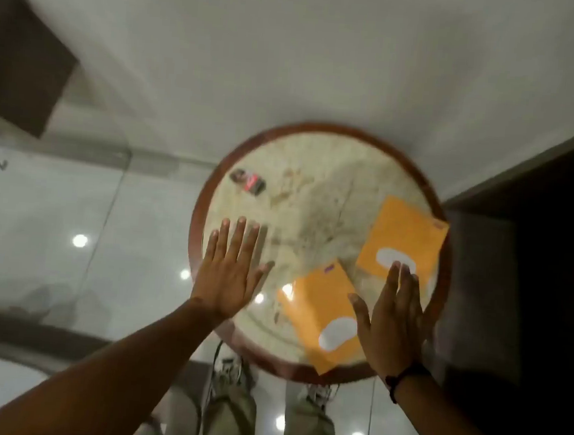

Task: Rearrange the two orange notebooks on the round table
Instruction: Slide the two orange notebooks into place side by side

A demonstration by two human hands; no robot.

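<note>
Two orange notebooks with white oval labels lie on the round table (321, 158), which has a pale stone top and a red-brown rim. One notebook (319, 309) rests at the near edge, its corner poking over the rim. The other notebook (406, 237) sits at the right edge, slightly over the rim. My left hand (232, 268) hovers flat and open over the table's left edge, holding nothing. My right hand (396, 318) is open, edge-on, between the two notebooks, its fingertips covering part of the right notebook's label. Whether it touches a notebook is unclear.
A small dark and red object (249, 181) lies on the table's far left part. The table stands against a white wall (292, 46). A dark doorway or panel (534, 237) is to the right. Glossy tiled floor (72, 217) lies left; my legs and shoes (228, 377) show below the table.
</note>
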